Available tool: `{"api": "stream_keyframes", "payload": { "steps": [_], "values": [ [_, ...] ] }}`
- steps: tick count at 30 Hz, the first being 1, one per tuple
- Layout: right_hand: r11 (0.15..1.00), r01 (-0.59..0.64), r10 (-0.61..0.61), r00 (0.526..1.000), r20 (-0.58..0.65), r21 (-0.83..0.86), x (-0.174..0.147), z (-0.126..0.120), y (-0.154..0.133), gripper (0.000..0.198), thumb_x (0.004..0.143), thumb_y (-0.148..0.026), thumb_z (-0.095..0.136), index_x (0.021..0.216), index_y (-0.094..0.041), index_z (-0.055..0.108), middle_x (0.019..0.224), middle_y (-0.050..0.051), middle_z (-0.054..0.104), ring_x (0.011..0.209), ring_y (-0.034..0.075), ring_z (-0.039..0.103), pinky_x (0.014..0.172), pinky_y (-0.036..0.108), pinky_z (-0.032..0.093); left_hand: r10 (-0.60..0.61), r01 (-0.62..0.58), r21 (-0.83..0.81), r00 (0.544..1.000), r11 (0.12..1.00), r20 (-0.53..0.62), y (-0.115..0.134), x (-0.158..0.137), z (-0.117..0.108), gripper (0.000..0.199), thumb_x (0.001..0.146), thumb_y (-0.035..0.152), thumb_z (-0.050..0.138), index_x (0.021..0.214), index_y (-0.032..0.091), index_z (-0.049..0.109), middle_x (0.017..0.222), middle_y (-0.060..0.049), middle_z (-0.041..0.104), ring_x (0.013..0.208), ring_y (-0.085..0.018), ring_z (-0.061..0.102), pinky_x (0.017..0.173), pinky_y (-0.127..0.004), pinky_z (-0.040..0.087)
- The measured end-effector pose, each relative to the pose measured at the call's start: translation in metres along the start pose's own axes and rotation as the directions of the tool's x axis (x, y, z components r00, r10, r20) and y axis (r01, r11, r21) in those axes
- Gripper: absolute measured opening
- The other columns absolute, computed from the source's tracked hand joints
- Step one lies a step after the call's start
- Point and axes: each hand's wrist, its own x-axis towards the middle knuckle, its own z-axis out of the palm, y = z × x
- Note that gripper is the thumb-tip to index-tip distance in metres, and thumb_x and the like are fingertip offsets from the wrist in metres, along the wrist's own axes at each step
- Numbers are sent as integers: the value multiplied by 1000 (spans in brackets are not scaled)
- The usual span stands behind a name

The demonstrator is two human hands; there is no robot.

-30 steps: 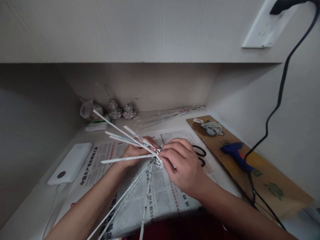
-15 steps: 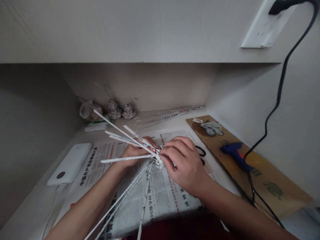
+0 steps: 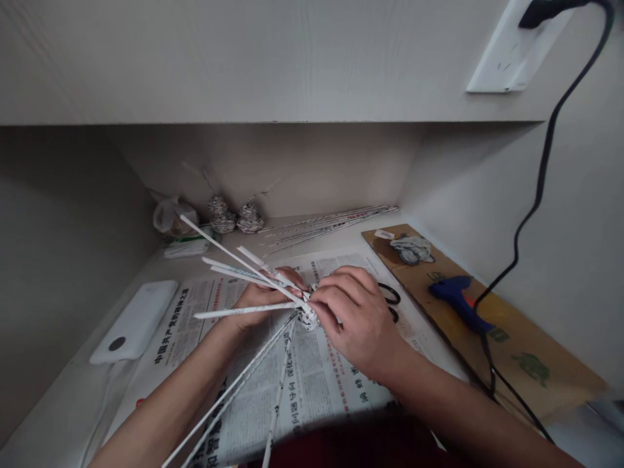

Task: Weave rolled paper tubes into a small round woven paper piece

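Observation:
A small woven piece of rolled newspaper [image 3: 307, 318] is between my two hands, with several paper tubes [image 3: 244, 309] sticking out of it to the left and down toward me. My left hand [image 3: 260, 300] is closed around its far left side, behind the tubes, so part of the fingers is hidden. On the right, my right hand [image 3: 358, 315] pinches the piece where the tubes meet, thumb and fingertips pressed together. Under both hands lies a printed newspaper sheet [image 3: 316, 383]. Black scissor handles [image 3: 391, 294] show just beyond my right hand.
A blue glue gun [image 3: 458, 300] rests on a cardboard sheet [image 3: 492, 344] at right, its black cord rising to a wall socket. Left lies a white power bank [image 3: 134, 323]. Behind stand two woven gourd shapes [image 3: 250, 220], a plastic bag [image 3: 174, 216] and loose paper tubes [image 3: 331, 226].
Almost nothing differs. The whole view has shifted slightly, and both hands keep the same hold on the woven piece.

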Motion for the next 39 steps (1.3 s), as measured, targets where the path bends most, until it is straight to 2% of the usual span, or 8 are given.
{"api": "stream_keyframes", "payload": {
  "steps": [8, 14, 17, 20, 25, 32, 37, 39],
  "values": [
    [988, 25, -25, 1000, 1, 150, -5, -3, 2, 6, 89, -14, 65, 91, -18, 63, 92, 3, 69, 93, 17, 60, 91, 35, 49, 7, -6, 24, 1000, 1000, -5, 1, -1, -3, 11, 76, 33, 80, 75, 22, 79, 82, -6, 73, 82, -21, 65, 78, -35, 51],
    [983, -143, 135, 988, 79, 111, -33, -17, 23, 4, 89, -16, 63, 87, -19, 63, 86, 4, 67, 89, 19, 59, 84, 37, 48, 72, -72, 6, 997, 997, -29, -1, 1, -6, 12, 74, 35, 82, 77, 24, 80, 79, -6, 74, 80, -20, 66, 75, -34, 52],
    [965, -260, 252, 947, 199, 16, -51, -29, 40, 6, 92, -20, 58, 88, -20, 64, 87, 5, 67, 89, 21, 59, 84, 39, 47, 86, -85, 10, 996, 996, -9, -2, 2, -8, 13, 74, 36, 83, 79, 24, 81, 80, -7, 75, 79, -20, 66, 74, -34, 52],
    [910, -397, 414, 861, 295, -119, -69, -39, 57, 8, 91, -24, 58, 93, -21, 65, 95, 7, 68, 95, 25, 60, 86, 41, 46, 107, -107, 27, 994, 994, 10, -3, 2, -9, 13, 75, 37, 81, 81, 25, 81, 81, -7, 75, 79, -20, 67, 74, -35, 52],
    [838, -476, 546, 741, 392, -269, -92, -45, 74, 16, 91, -28, 57, 101, -20, 65, 100, 9, 69, 96, 26, 62, 87, 41, 47, 114, -114, 76, 993, 991, 1, -1, 3, -11, 14, 74, 37, 81, 78, 24, 81, 78, -8, 75, 79, -22, 66, 73, -35, 52],
    [812, -432, 569, 738, 364, -393, -83, -35, 81, 20, 92, -21, 52, 107, -17, 63, 109, 12, 67, 105, 28, 58, 95, 40, 43, 110, -117, 131, 992, 984, 64, 5, 7, -13, 13, 76, 33, 79, 81, 21, 82, 79, -9, 76, 78, -21, 67, 73, -33, 52],
    [798, -419, 599, 626, 499, -432, -65, -31, 90, 23, 86, -16, 55, 108, -13, 61, 106, 16, 69, 101, 27, 62, 89, 36, 45, 90, -98, 136, 994, 986, 59, 3, 5, -15, 10, 78, 30, 78, 81, 21, 82, 82, -7, 75, 79, -20, 67, 74, -33, 52],
    [808, -406, 586, 624, 517, -426, -61, -32, 90, 21, 83, -14, 56, 103, -13, 62, 100, 15, 70, 93, 26, 64, 82, 35, 46, 83, -90, 152, 995, 984, 50, 2, 4, -16, 9, 79, 29, 77, 82, 22, 82, 84, -7, 75, 82, -21, 67, 77, -34, 52]
  ]
}}
